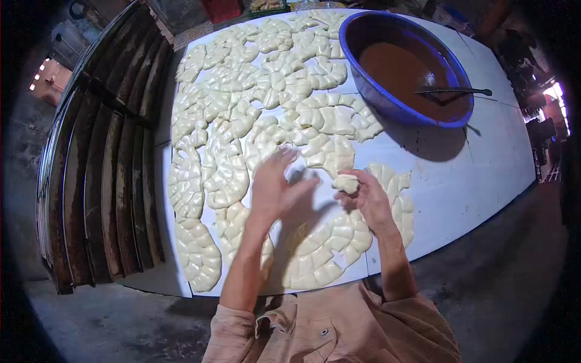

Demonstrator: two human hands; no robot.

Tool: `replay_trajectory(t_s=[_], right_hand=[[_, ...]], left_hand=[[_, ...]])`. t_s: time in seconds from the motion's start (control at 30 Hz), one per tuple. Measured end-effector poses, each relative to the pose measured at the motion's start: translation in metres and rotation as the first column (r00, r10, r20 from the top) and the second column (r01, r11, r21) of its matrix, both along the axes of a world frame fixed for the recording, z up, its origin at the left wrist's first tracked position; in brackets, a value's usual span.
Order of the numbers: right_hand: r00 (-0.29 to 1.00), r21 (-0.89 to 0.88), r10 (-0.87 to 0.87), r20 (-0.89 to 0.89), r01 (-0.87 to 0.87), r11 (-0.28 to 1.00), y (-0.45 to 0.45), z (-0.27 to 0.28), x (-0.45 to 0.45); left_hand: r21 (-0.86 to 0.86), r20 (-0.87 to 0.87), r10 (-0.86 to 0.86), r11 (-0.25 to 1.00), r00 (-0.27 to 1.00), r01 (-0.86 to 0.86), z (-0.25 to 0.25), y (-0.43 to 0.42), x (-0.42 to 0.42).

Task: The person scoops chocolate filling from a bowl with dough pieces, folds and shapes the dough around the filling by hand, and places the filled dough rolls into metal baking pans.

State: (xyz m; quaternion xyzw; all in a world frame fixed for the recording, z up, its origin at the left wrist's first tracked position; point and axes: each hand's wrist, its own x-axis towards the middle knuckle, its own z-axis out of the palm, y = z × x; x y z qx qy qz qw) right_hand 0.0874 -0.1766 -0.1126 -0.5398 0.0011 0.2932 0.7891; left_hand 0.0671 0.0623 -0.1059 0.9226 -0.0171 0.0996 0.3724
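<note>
In my right hand I hold a small piece of dough, pinched between thumb and fingers above the table. My left hand hovers to its left, fingers apart with nothing in them, over a bare patch among the dough. Pale, glossy cut dough pieces lie in clumps and curved rows across much of the white table. Close to my body, below my hands, sits another curved clump of dough. Part of the dough is hidden under my left forearm.
At the far right of the table stands a large blue tub of brown liquid, with a dark-handled utensil resting in it. A stack of dark metal trays stands along the left edge. A green crate is behind the table.
</note>
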Motion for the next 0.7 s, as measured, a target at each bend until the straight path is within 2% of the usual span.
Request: replay_trajectory(t_s=[0.1, 0.13, 0.2, 0.27, 0.33, 0.37, 0.4, 0.43, 0.47, 0.53, 0.57, 0.6, 0.63, 0.67, 0.7], right_hand=[[0.996, -0.088, 0.067, -0.066, -0.073, 0.993, 0.012, 0.010, 0.001], [0.998, 0.027, 0.065, -0.027, -0.064, 0.998, 0.014, 0.008, 0.000], [0.995, -0.115, 0.077, -0.062, -0.084, 0.990, 0.007, 0.010, 0.003], [0.996, -0.281, 0.062, -0.070, -0.080, 0.956, 0.000, 0.015, 0.004], [0.978, -0.439, 0.034, 0.206, 0.061, 0.896, -0.008, -0.006, 0.002], [0.939, -0.497, 0.039, 0.342, 0.145, 0.856, -0.012, -0.013, 0.001], [0.970, -0.402, -0.044, 0.240, 0.141, 0.905, -0.012, -0.009, 0.002], [0.969, -0.323, -0.089, 0.229, 0.162, 0.932, -0.012, -0.002, 0.001], [0.967, -0.242, -0.134, 0.217, 0.186, 0.952, -0.010, 0.009, 0.000], [0.960, -0.118, -0.187, 0.207, 0.214, 0.970, -0.009, 0.023, -0.001], [0.949, -0.127, -0.191, 0.251, 0.228, 0.965, -0.010, 0.021, -0.001], [0.968, 0.008, -0.188, 0.167, 0.190, 0.982, -0.013, 0.021, -0.003], [0.982, 0.146, -0.169, 0.085, 0.155, 0.977, -0.014, 0.026, -0.004], [0.986, 0.319, -0.162, -0.036, 0.165, 0.933, -0.015, 0.041, -0.009], [0.981, 0.342, -0.180, -0.074, 0.194, 0.919, -0.013, 0.061, -0.011]], left_hand=[[-0.366, -0.285, -0.088, 0.930, 0.954, -0.024, 0.011, -0.039, -0.007], [-0.464, -0.342, -0.109, 0.883, 0.933, -0.067, 0.010, -0.042, -0.008], [-0.634, -0.439, -0.182, 0.756, 0.880, -0.160, 0.008, -0.048, -0.008], [-0.682, -0.410, -0.178, 0.711, 0.894, -0.171, -0.003, -0.053, -0.013], [-0.727, -0.410, -0.207, 0.663, 0.889, -0.181, -0.016, -0.057, -0.017], [-0.772, -0.405, -0.198, 0.598, 0.893, -0.217, -0.018, -0.062, -0.020], [-0.811, -0.400, -0.190, 0.529, 0.897, -0.250, -0.015, -0.069, -0.023], [-0.845, -0.395, -0.182, 0.457, 0.900, -0.279, -0.011, -0.078, -0.024], [-0.856, -0.355, -0.116, 0.440, 0.928, -0.272, -0.008, -0.089, -0.023], [-0.728, -0.048, 0.036, 0.683, 0.998, -0.059, -0.003, -0.100, -0.013], [-0.617, 0.132, 0.074, 0.787, 0.989, 0.023, 0.001, -0.106, -0.007], [-0.706, 0.099, 0.023, 0.706, 0.995, 0.054, 0.016, -0.114, -0.005], [-0.778, 0.215, 0.032, 0.610, 0.976, 0.152, 0.024, -0.130, -0.005], [-0.691, 0.331, 0.014, 0.684, 0.943, 0.233, 0.010, -0.138, -0.005], [-0.591, 0.440, -0.010, 0.749, 0.898, 0.298, 0.004, -0.145, 0.001]])
